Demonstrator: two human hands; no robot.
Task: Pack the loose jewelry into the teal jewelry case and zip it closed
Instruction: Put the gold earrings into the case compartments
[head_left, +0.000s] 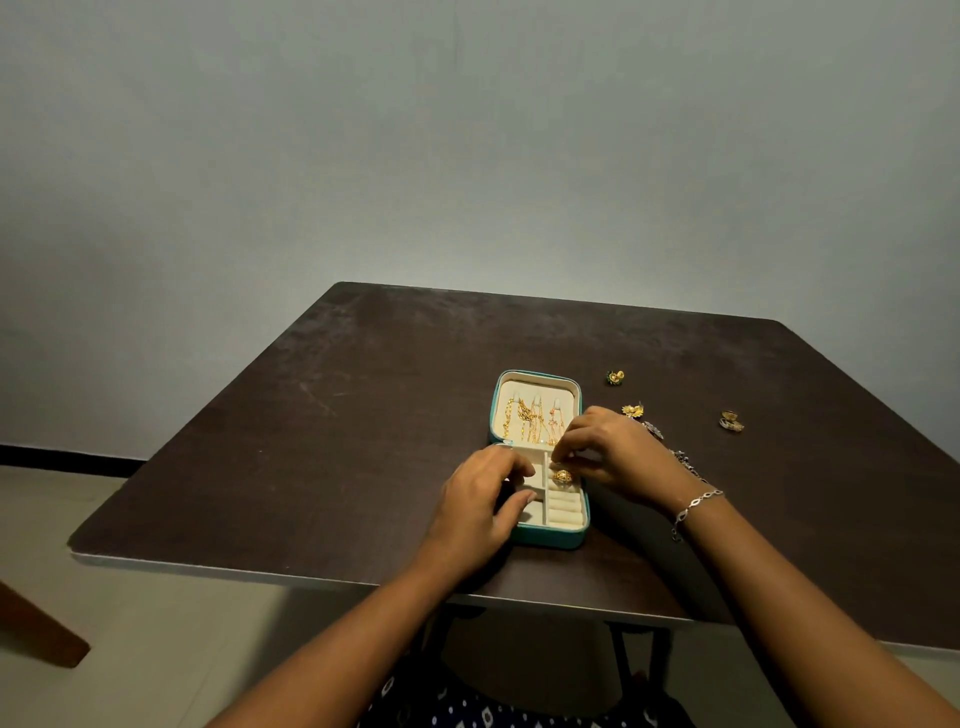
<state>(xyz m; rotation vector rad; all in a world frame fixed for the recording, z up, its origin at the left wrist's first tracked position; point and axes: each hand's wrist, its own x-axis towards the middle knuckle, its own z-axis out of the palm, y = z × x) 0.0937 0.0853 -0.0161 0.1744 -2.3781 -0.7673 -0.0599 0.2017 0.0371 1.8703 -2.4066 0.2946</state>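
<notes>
The teal jewelry case (550, 538) lies open on the dark table (337, 415), its cream lid (511, 387) flat at the back with gold chains (535, 423) hung inside. A gold ring (562, 475) sits in the base's roll section. My left hand (475, 506) rests on the base's left side, fingers curled over the compartments. My right hand (615, 452) hovers over the base's upper right, fingertips pinched together on something small that I cannot make out. Loose pieces lie to the right: a green-gold earring (615, 376), a yellow flower earring (632, 410), a gold piece (731, 420).
A silver chain (685, 462) and a dark piece (654, 430) lie half hidden behind my right wrist, which wears a silver bracelet (696, 505). The table's front edge (208, 570) runs close below the case. A wooden furniture corner (36, 634) shows at lower left.
</notes>
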